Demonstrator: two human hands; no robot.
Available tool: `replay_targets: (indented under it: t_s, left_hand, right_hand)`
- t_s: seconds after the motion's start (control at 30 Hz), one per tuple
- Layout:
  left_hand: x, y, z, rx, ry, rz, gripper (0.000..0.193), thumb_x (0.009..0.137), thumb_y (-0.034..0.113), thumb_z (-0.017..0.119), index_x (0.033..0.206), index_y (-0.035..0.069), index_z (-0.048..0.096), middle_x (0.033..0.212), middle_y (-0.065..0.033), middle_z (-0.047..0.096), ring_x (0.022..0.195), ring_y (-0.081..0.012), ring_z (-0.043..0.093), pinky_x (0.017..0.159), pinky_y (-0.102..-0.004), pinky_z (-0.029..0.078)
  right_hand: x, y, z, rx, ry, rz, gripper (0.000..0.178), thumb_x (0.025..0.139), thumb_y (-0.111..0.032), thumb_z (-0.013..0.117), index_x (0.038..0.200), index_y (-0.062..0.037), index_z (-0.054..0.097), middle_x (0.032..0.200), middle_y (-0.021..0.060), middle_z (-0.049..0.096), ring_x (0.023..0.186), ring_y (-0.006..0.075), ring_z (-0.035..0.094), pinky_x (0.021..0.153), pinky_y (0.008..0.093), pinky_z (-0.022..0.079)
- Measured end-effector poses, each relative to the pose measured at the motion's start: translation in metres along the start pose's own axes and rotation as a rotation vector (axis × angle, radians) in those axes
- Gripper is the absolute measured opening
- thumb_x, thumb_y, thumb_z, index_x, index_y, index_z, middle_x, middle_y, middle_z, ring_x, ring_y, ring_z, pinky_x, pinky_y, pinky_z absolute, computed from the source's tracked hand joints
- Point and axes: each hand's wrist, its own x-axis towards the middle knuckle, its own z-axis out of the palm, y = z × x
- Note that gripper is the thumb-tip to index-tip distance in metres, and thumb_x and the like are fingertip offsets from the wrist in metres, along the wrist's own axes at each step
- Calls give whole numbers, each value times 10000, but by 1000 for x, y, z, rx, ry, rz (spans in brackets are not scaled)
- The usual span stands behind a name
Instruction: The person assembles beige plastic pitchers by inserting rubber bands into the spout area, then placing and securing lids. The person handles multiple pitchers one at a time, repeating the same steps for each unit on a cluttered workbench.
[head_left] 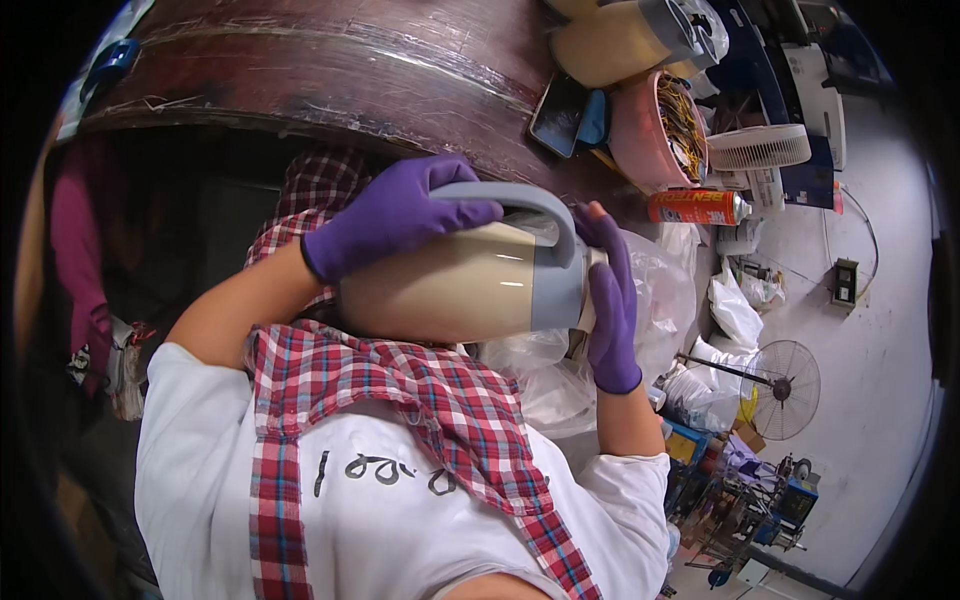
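Note:
A beige vacuum jug [445, 290] with a grey collar and grey handle lies on its side above my lap, its collar end toward the right. My left hand [405, 212], in a purple glove, has its fingers curled over the free end of the handle. At the other end, my right hand [615, 300], also gloved in purple, grips around the jug's mouth, with the fingers on the far side and the thumb nearer me. Part of the mouth is hidden behind that hand. A crumpled clear plastic bag [655, 290] lies just beyond the jug.
A worn dark red table [330, 65] spans the far side. On it at right stand another beige jug [615, 42], a pink tub [640, 130] of wire-like strands, a dark flat device [556, 115] and an orange-red can [695, 206]. Farther right is a pedestal fan [782, 388].

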Motion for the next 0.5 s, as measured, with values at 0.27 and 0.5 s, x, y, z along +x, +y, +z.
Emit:
replay_targets:
  t_s: [0.27, 0.5]
  left_hand:
    - [24, -13, -20, -325, -475, 6, 365, 995, 370, 639, 1022, 6, 637, 982, -97, 731, 941, -163, 687, 877, -311, 532]
    - [6, 5, -16, -69, -116, 42, 273, 930, 283, 731, 996, 24, 674, 976, -78, 732, 954, -135, 669, 862, -289, 518]
  right_hand:
    - [0, -65, 9, -367, -456, -828, 556, 796, -202, 633, 1350, -170, 594, 1396, 199, 578, 1323, 419, 524, 1148, 594, 300]
    - [-8, -21, 5, -230, -70, -332, 625, 893, -213, 563, 1497, -120, 432, 1541, 224, 415, 1443, 401, 381, 1190, 566, 234]
